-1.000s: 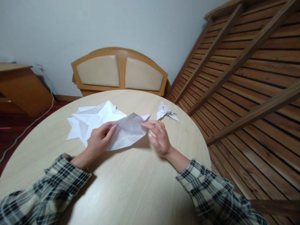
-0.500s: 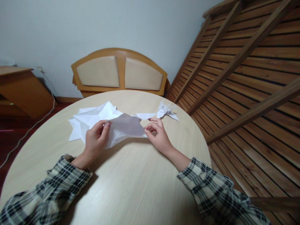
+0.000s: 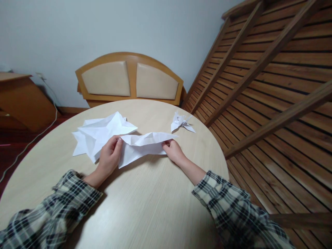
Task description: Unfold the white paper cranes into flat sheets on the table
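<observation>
Left hand [image 3: 109, 159], right hand [image 3: 173, 152]: each pinches one end of the sheet [image 3: 144, 145], low over the table [image 3: 145, 207]. Sheet: billowed open a moment ago, now doubled into a narrow band. Beyond: creased papers [image 3: 98, 135] left, crane [image 3: 181, 122] right, chair [image 3: 129, 79].

I am facing a pale wall [image 3: 103, 27], where a wooden headboard [image 3: 132, 58] with 2 beige pads is standing beyond my round table [image 3: 145, 214]. A slatted wooden frame [image 3: 272, 86] is leaning on my right.
</observation>
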The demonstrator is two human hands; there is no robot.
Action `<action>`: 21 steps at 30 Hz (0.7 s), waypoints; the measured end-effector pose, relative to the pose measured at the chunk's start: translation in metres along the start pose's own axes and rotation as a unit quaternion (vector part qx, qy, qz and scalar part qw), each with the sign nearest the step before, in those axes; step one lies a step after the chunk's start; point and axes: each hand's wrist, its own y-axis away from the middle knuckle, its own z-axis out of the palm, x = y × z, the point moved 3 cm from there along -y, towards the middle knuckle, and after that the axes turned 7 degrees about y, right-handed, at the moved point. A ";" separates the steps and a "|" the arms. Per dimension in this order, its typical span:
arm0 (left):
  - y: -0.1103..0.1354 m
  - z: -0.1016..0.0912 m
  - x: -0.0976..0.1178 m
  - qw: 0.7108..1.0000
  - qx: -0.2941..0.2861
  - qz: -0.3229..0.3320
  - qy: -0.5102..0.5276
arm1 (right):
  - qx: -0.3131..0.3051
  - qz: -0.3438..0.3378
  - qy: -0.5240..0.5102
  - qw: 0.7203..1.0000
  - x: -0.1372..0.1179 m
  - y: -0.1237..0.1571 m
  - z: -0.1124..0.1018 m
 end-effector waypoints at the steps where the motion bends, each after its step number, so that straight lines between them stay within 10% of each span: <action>1: 0.000 0.000 -0.002 1.000 0.003 0.003 0.003 | 0.001 -0.009 -0.011 1.000 -0.002 0.000 -0.001; 21: 0.001 0.009 -0.016 0.972 0.038 -0.173 0.156 | 0.112 -0.023 -0.121 0.986 -0.018 0.006 -0.023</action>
